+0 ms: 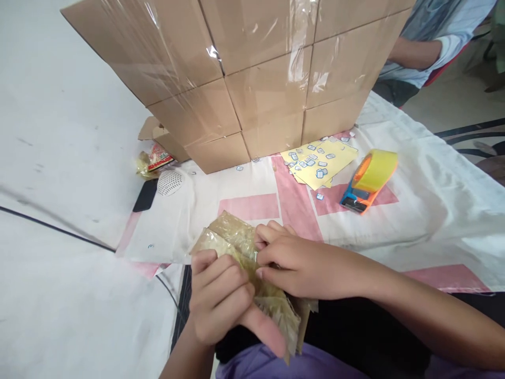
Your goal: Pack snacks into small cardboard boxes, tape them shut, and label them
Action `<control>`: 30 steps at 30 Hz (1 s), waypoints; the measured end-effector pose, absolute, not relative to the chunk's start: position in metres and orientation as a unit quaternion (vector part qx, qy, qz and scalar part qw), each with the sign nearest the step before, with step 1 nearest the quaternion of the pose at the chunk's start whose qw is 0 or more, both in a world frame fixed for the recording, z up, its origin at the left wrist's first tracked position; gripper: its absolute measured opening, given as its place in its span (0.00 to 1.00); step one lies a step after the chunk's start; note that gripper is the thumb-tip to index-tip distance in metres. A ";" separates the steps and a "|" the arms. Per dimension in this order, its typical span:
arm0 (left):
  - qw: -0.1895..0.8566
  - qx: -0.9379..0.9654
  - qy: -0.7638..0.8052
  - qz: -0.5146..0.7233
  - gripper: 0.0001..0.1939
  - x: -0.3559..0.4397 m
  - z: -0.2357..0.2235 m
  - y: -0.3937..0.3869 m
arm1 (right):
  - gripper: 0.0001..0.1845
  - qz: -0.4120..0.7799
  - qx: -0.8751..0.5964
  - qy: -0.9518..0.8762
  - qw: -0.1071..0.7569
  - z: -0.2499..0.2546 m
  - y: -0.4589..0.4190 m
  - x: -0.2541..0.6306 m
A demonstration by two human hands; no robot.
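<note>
Low in the middle of the head view, my left hand is wrapped round a stack of clear plastic packets filled with a yellowish-brown material. My right hand rests on top of the stack, its fingertips pinched on the upper packet's edge. The packets sit over my lap, at the near edge of the cloth-covered table. The lower end of the stack sticks out below my left thumb.
A wall of taped cardboard boxes stands at the back. Yellow sticker sheets and an orange-and-blue tape dispenser with yellow tape lie on the white-and-pink cloth. A snack wrapper, white speaker and dark phone lie left. Another person's arm is upper right.
</note>
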State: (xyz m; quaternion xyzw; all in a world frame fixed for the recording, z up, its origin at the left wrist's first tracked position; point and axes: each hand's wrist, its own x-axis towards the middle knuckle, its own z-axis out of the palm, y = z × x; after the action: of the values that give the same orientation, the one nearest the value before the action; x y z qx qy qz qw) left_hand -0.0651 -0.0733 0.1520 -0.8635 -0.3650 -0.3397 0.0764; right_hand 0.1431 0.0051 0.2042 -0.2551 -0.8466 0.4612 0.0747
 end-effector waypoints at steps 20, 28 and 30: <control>0.106 -0.862 -0.414 -0.273 0.38 -0.055 0.171 -0.089 | 0.08 0.184 -0.076 -0.966 0.165 0.182 -0.011 0.151; -0.080 -0.884 -0.352 -0.297 0.18 -0.069 0.178 -0.090 | 0.12 0.239 0.005 -0.937 0.255 0.158 -0.001 0.150; -0.077 -0.873 -0.350 -0.332 0.14 -0.073 0.173 -0.091 | 0.14 0.228 0.012 -0.931 0.284 0.153 -0.002 0.151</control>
State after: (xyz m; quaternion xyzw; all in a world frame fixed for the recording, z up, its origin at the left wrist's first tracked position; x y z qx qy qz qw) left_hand -0.0725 -0.0914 0.1729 -0.8726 -0.3496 -0.3322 -0.0768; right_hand 0.1510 -0.0018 0.1535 0.0116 -0.9314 0.2281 0.2835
